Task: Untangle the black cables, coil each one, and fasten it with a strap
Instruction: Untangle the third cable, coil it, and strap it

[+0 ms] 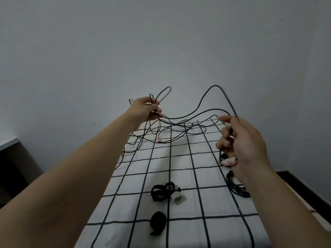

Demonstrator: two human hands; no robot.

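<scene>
1. Cables (176, 124), thin and black, hang in a loose tangle over the far end of the table, strung between both raised hands. Lower strands trail on the cloth (223, 230) and over its left edge.
2. Left hand (146, 109) is lifted above the far left corner, fingers curled round several cable loops. The loops stick up above the fingers.
3. Right hand (240, 140) is up at the far right, fingers curled. One strand arches high between the hands and comes down into this hand, where thumb and forefinger appear to pinch it. A cable end shows just beside the forefinger tip.
4. Small pinkish plug (158, 139) lies on the cloth under the tangle.
5. Cloth is white with a black grid and covers the table.
6. Bunch of black straps (162, 191) sits near the middle of the cloth, touching a white piece (179, 198) that I cannot identify.
7. Single strap (157, 223) lies curled nearer the camera, apart from the bunch.
8. Coil (238, 189) of black cable rests at the right edge, below the right wrist.
9. Pink-and-white lump (229, 161) lies just under the right hand; what it is I cannot tell.
</scene>
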